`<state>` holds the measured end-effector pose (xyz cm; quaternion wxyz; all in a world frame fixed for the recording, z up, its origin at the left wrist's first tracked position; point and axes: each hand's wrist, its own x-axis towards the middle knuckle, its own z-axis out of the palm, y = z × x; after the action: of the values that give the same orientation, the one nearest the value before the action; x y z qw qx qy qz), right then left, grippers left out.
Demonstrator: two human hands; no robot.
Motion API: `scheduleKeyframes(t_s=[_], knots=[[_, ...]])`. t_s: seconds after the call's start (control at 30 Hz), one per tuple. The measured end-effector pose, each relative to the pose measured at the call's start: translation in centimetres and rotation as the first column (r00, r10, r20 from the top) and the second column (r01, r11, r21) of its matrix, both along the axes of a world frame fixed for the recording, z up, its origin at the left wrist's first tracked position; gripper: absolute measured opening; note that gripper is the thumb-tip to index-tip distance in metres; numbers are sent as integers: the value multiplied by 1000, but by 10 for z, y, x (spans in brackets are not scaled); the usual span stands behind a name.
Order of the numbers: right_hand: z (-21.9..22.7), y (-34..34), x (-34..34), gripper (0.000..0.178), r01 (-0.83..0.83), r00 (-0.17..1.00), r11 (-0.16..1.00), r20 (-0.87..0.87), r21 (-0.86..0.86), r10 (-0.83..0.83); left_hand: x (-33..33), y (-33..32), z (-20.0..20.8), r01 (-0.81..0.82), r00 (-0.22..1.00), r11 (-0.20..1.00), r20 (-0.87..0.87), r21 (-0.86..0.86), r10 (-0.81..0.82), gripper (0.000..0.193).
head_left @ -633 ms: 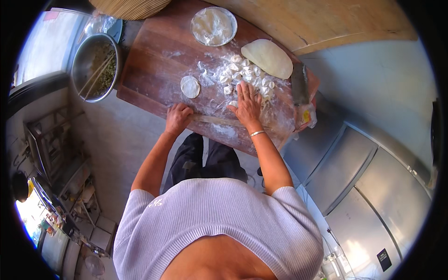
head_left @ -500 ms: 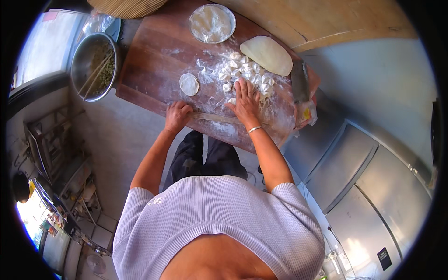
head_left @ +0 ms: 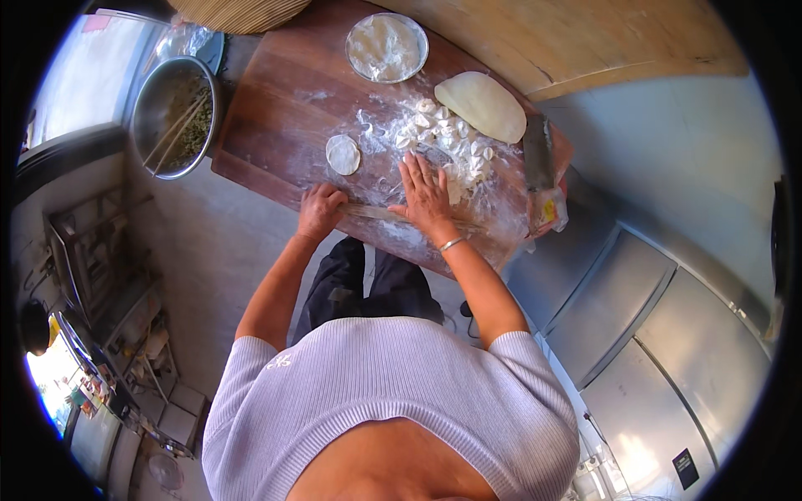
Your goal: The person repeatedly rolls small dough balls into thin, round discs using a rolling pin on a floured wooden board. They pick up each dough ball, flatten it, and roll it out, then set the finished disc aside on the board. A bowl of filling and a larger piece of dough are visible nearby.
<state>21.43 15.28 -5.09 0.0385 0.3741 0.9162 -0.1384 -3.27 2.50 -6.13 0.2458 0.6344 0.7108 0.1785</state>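
My left hand (head_left: 320,210) is closed near the front edge of a floured wooden board (head_left: 284,108), at the left end of a thin wooden rolling pin (head_left: 380,214). My right hand (head_left: 424,192) lies flat, fingers spread, on the pin's middle and on floured dough. A flat round wrapper (head_left: 342,154) lies just beyond my left hand. Several small cut dough pieces (head_left: 447,142) are scattered ahead of my right hand. A large dough lump (head_left: 480,104) sits at the far right.
A round bowl of flour (head_left: 386,47) stands at the board's far side. A cleaver (head_left: 536,154) lies at the right edge by a small packet (head_left: 550,210). A metal bowl of green filling with chopsticks (head_left: 171,113) sits left of the board. Steel cabinets (head_left: 660,334) stand to the right.
Both hands stay on the rolling pin near the board's front edge, with only slight movement. The wrapper and dough pieces lie as before.
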Motion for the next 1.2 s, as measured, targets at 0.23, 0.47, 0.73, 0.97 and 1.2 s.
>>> scheduleKeyframes(t_s=[0.23, 0.47, 0.73, 0.97, 1.2], knots=[[-4, 9, 1, 107, 13, 998, 999, 64, -51, -9, 0, 0, 1, 0, 1000, 999, 17, -43, 1, 26], [22, -20, -12, 99, 391, 907, 899, 249, -199, -339, 2, -2, 1, -13, 1000, 1000, -1, -14, 13, 25], [8, 10, -49, 94, 71, 997, 997, -5, 0, -71, 1, 0, 1, -13, 1000, 1000, 5, -5, 13, 25], [-12, 24, -41, 103, -7, 1000, 1000, 10, 7, 7, 0, 0, 1, -6, 1000, 1000, 13, -9, 7, 28], [5, 14, -29, 88, 26, 985, 998, -167, -63, -36, 0, -2, -3, -23, 999, 1000, 22, -9, 23, 27]])
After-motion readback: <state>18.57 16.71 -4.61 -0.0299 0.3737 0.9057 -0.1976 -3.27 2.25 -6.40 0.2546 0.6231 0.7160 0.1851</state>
